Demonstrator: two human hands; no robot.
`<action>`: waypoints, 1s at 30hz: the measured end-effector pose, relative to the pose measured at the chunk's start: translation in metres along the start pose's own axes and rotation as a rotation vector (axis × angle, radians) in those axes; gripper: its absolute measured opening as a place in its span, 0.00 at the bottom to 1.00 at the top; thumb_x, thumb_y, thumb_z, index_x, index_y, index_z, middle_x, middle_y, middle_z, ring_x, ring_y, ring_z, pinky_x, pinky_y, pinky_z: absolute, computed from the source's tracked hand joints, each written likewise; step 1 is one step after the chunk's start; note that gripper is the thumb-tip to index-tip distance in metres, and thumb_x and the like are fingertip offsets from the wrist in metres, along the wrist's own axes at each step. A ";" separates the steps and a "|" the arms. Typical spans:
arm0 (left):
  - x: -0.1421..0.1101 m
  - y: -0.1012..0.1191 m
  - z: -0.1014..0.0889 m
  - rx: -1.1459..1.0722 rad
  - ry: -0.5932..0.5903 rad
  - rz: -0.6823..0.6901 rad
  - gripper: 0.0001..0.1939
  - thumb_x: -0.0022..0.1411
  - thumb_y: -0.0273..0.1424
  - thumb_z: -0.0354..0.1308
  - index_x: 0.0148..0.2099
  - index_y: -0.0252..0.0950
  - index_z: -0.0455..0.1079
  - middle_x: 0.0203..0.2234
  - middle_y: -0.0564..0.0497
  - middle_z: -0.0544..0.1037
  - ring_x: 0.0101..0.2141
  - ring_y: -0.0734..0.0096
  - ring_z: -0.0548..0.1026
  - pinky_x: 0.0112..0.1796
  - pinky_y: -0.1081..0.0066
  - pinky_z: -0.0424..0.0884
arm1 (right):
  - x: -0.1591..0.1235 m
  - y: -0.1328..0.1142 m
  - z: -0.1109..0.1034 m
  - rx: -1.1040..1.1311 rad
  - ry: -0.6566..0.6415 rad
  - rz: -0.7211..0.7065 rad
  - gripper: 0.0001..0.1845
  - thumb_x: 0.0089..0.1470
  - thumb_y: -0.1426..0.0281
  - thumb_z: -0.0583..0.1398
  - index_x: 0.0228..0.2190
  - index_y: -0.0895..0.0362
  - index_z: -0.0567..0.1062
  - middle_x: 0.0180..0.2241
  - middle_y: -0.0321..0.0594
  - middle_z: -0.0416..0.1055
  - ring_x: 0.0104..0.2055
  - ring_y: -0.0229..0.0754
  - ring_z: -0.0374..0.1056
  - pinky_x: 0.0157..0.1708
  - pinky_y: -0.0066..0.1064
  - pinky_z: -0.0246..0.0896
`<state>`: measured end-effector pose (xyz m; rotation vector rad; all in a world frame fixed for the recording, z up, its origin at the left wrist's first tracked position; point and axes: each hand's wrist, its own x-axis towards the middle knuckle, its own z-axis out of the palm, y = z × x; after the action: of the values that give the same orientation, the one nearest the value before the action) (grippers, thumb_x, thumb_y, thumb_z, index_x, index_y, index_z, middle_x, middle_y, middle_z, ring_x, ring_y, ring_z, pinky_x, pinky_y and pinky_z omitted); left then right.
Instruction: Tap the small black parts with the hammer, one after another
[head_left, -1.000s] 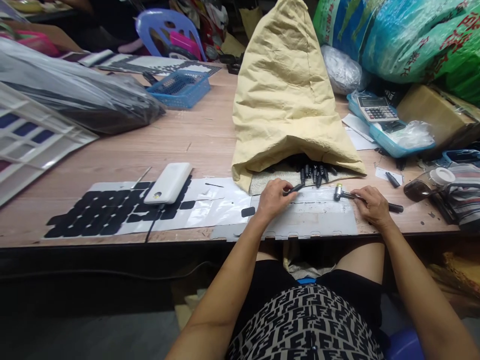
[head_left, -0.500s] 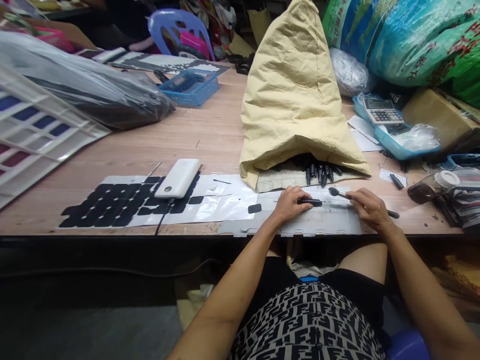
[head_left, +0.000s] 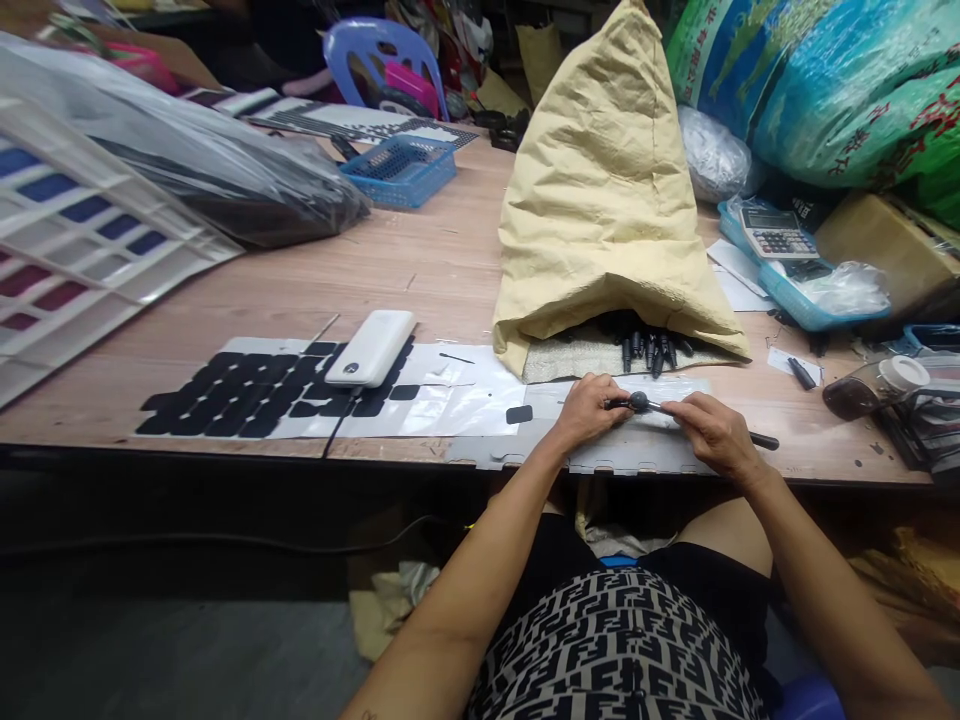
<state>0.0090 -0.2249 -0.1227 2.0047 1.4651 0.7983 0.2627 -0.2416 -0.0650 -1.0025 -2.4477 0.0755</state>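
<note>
My left hand (head_left: 589,410) is closed on a slim black pen-like piece (head_left: 616,404), held level just over the translucent plastic sheet (head_left: 637,455) at the table's front edge. A small hammer (head_left: 638,401) is in my right hand (head_left: 709,428), its dark handle sticking out to the right. The hammer's head is at the black piece; whether they touch I cannot tell. Just beyond my hands, several black pen-like pieces (head_left: 652,350) lie at the mouth of a tan sack (head_left: 592,200). My fingers cover part of the held piece.
To the left, a white power bank (head_left: 371,345) with a cable rests on a sheet of black stickers (head_left: 225,395). A jar with a white lid (head_left: 874,388) and a calculator (head_left: 776,233) in a blue basket are on the right. Another blue basket (head_left: 405,175) stands further back.
My left hand has brought the black piece from near the sack's mouth onto the plastic sheet. The hammer in my right hand has moved left to that piece. The view has shifted slightly.
</note>
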 end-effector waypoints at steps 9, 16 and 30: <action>-0.001 0.001 0.001 0.011 0.008 0.008 0.10 0.60 0.35 0.67 0.45 0.46 0.83 0.35 0.51 0.77 0.41 0.61 0.70 0.46 0.61 0.65 | -0.013 0.009 -0.004 0.000 0.025 0.035 0.16 0.67 0.71 0.55 0.49 0.49 0.80 0.36 0.39 0.76 0.39 0.40 0.72 0.37 0.28 0.68; 0.000 0.003 -0.001 0.020 -0.015 -0.007 0.10 0.60 0.35 0.67 0.44 0.44 0.82 0.36 0.52 0.78 0.42 0.61 0.70 0.47 0.61 0.65 | -0.021 0.039 -0.014 -0.050 0.086 0.150 0.16 0.65 0.69 0.56 0.49 0.49 0.80 0.39 0.38 0.77 0.41 0.40 0.74 0.39 0.30 0.68; -0.010 0.017 -0.018 -0.022 -0.143 0.031 0.09 0.57 0.35 0.70 0.42 0.46 0.82 0.41 0.50 0.78 0.46 0.58 0.69 0.53 0.57 0.63 | -0.046 0.098 -0.009 -0.171 0.081 0.316 0.15 0.62 0.67 0.57 0.47 0.49 0.80 0.40 0.41 0.76 0.44 0.48 0.70 0.44 0.40 0.65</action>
<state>0.0049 -0.2380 -0.0995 2.0280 1.3422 0.6660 0.3584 -0.2028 -0.0988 -1.4324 -2.2332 -0.0690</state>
